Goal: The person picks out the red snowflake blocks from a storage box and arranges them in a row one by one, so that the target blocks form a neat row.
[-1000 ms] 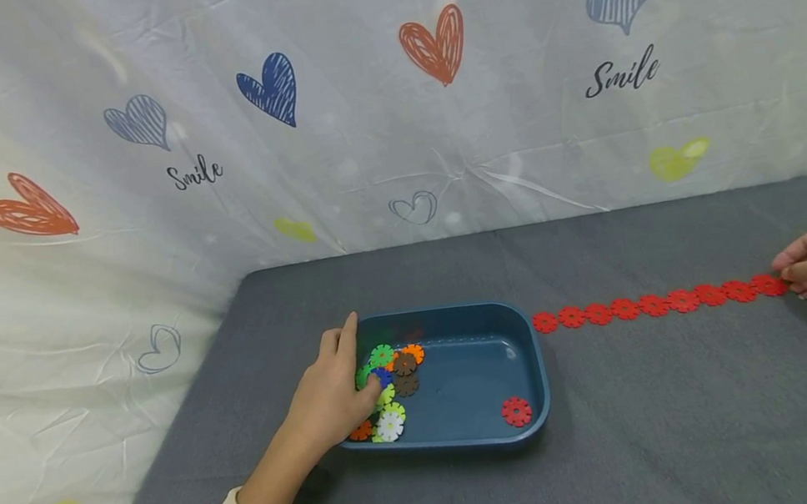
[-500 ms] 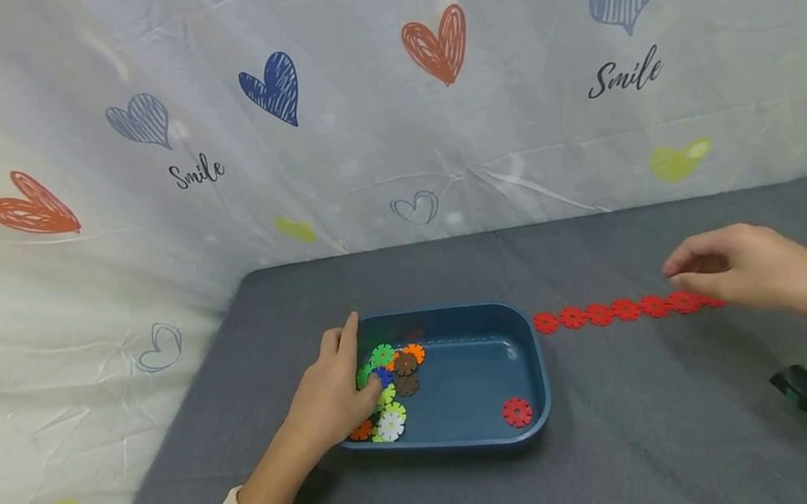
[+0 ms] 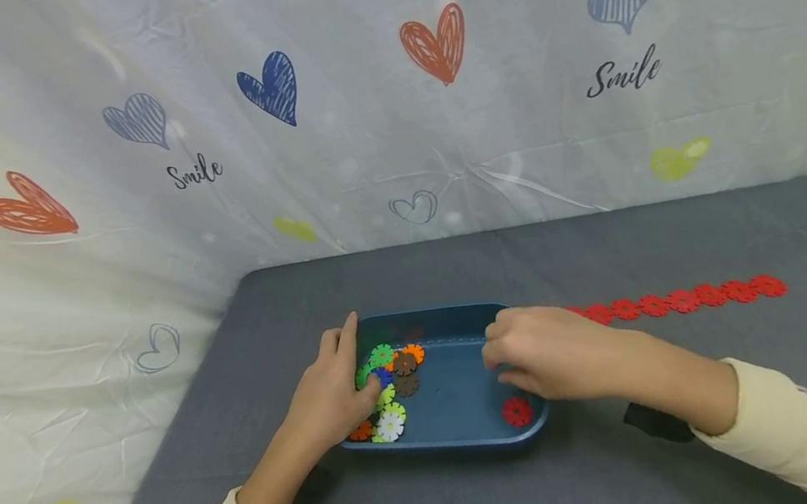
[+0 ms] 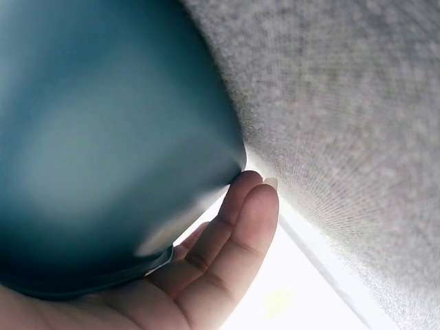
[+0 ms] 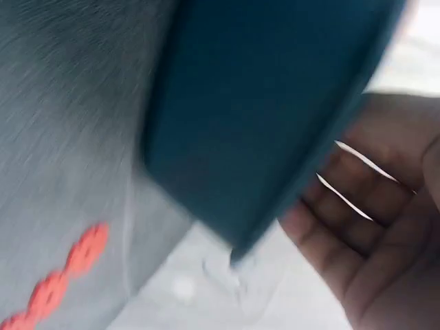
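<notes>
My left hand (image 3: 333, 391) grips the left end of a blue plastic tray (image 3: 450, 446), its thumb inside over the pieces and its fingers along the outer wall. Over the tray's right end hovers my right hand (image 3: 552, 351), fingers loosely bent, with nothing seen in it. Just below those fingers a single red notched disc (image 3: 517, 412) lies on the tray floor. In the right wrist view the right hand (image 5: 385, 220) appears beside the tray's wall (image 5: 254, 103), blurred. Mixed snowflake discs, including a white one (image 3: 390, 426) and a brown one (image 3: 406, 384), cluster at the tray's left.
A chain of several red discs (image 3: 682, 301) stretches across the grey cloth (image 3: 676, 252) right of the tray; my right hand hides its near end. A black strap-like object (image 3: 655, 423) shows under the right forearm. Behind hangs a white curtain (image 3: 360, 148) printed with hearts.
My right hand has left the far right end of the red chain and travelled left to above the tray. The left hand, tray and chain keep their places.
</notes>
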### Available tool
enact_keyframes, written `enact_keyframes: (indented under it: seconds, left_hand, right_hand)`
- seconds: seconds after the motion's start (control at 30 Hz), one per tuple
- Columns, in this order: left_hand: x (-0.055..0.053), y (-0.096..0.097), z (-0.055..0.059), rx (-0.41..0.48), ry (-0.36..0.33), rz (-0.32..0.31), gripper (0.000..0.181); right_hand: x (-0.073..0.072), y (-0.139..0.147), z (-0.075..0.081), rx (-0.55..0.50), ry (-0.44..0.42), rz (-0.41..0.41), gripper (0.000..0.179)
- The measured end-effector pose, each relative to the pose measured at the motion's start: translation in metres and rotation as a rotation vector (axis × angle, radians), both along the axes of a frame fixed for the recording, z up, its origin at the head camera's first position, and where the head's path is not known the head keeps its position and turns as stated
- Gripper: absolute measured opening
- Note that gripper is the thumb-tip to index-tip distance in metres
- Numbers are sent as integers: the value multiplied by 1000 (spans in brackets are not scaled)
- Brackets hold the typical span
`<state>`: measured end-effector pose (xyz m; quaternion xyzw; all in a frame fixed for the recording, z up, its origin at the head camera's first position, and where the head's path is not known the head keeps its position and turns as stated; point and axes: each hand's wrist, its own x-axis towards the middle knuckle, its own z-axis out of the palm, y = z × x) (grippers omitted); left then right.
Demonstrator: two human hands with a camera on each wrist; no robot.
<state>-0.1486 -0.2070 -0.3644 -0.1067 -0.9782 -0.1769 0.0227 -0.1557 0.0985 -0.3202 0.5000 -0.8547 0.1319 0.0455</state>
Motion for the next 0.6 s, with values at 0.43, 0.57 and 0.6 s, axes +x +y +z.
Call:
enact_keyframes:
  seconds: [0.43,0.57,0.6]
  left_hand:
    - [-1,-1,0,-7,-1,7,88]
    - [-2,0,-1,-8,2,7,88]
    - [-1,-1,-1,-7,2,7,88]
  right_hand:
    - [-22,-34,-14,369,-411,-48,35]
    - [-27,-29,-22,238,-464,-4,29]
    - [-27,-28,-25,188,-466,8,27]
